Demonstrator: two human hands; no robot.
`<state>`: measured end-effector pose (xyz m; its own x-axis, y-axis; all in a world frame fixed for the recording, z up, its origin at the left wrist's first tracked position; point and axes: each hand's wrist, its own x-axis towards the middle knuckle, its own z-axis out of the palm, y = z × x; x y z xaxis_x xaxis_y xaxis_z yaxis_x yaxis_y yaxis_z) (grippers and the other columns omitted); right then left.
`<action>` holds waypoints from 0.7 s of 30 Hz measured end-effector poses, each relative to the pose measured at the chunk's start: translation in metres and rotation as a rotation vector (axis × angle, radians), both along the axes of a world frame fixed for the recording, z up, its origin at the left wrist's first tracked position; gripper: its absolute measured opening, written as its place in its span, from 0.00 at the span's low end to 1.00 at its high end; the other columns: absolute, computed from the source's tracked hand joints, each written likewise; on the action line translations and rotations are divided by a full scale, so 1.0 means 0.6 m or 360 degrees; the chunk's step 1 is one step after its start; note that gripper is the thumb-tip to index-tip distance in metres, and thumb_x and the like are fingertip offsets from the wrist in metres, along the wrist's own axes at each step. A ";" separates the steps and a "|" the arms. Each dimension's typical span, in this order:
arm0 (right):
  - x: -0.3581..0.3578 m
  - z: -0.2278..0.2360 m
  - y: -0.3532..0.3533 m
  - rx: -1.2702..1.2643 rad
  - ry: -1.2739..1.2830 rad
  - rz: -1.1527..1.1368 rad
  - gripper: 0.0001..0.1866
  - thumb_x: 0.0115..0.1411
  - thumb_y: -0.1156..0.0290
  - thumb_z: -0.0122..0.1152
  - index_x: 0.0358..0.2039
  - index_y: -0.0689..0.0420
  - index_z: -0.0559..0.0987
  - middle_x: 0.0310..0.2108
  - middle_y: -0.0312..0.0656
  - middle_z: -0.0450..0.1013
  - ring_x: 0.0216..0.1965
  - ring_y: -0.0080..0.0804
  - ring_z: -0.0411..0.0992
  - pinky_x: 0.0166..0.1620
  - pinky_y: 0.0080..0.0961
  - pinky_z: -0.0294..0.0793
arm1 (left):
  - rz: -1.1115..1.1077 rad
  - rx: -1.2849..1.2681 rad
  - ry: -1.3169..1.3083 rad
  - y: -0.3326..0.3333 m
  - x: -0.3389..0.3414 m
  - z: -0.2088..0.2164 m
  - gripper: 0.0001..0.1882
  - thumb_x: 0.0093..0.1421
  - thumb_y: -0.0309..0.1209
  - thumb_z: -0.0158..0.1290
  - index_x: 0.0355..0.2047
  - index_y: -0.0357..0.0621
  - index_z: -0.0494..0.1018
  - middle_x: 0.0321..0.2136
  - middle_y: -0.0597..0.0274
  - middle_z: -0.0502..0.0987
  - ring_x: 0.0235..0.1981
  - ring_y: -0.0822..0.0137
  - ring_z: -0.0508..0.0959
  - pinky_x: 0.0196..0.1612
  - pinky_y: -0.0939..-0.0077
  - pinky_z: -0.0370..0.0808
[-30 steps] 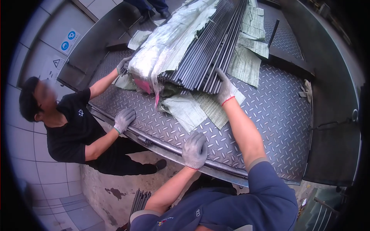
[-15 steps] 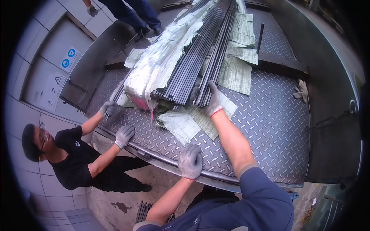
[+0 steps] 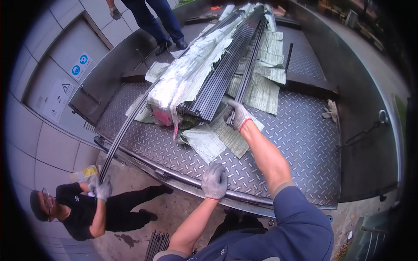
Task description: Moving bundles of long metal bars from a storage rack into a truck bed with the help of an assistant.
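Checker-plate truck bed (image 3: 300, 143): left hand (image 3: 214, 181), gloved, braces flat on its rear edge; right hand (image 3: 236, 115) apparently closed around dark metal rods (image 3: 244, 82) beside the wrapped rod bundle (image 3: 209, 74). Draw straight rearward; a co-worker's gloved hand (image 3: 102, 189) supports another rod.

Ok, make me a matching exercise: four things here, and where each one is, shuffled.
1. right hand
2. left hand
3. co-worker's gloved hand
4. spare glove

A. lying alone on the tread plate at the right
B. on the deck's front edge
C. gripping a long rod pulled off the deck
D. on the ends of the dark rods

Pairs: 1-D, 2-B, 3-C, 4-A
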<state>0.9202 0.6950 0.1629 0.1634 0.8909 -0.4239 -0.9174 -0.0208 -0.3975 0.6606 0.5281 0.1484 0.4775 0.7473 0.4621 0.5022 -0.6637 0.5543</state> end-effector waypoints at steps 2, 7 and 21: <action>0.008 -0.012 -0.057 0.0001 0.0093 0.0043 0.19 0.70 0.65 0.60 0.21 0.45 0.67 0.13 0.29 0.62 0.12 0.25 0.62 0.18 0.25 0.68 | 0.0015 0.0003 -0.0007 -0.007 -0.005 -0.006 0.08 0.54 0.21 0.58 0.35 0.41 0.79 0.39 0.51 0.83 0.45 0.47 0.82 0.50 0.56 0.77; -0.081 0.028 -0.245 -0.0090 -0.0246 0.0089 0.19 0.70 0.61 0.58 0.20 0.47 0.69 0.14 0.33 0.64 0.13 0.30 0.63 0.18 0.30 0.65 | 0.0060 -0.0031 -0.0074 -0.008 -0.020 -0.014 0.07 0.55 0.25 0.58 0.35 0.43 0.79 0.40 0.52 0.83 0.47 0.48 0.81 0.51 0.55 0.76; -0.451 0.085 -0.633 -0.0618 -0.0369 0.0445 0.13 0.65 0.60 0.68 0.34 0.58 0.81 0.26 0.42 0.77 0.25 0.37 0.79 0.29 0.36 0.80 | -0.0316 -0.1743 -0.0126 -0.044 0.060 0.067 0.31 0.52 0.42 0.71 0.49 0.30 0.79 0.37 0.50 0.85 0.33 0.67 0.85 0.32 0.71 0.82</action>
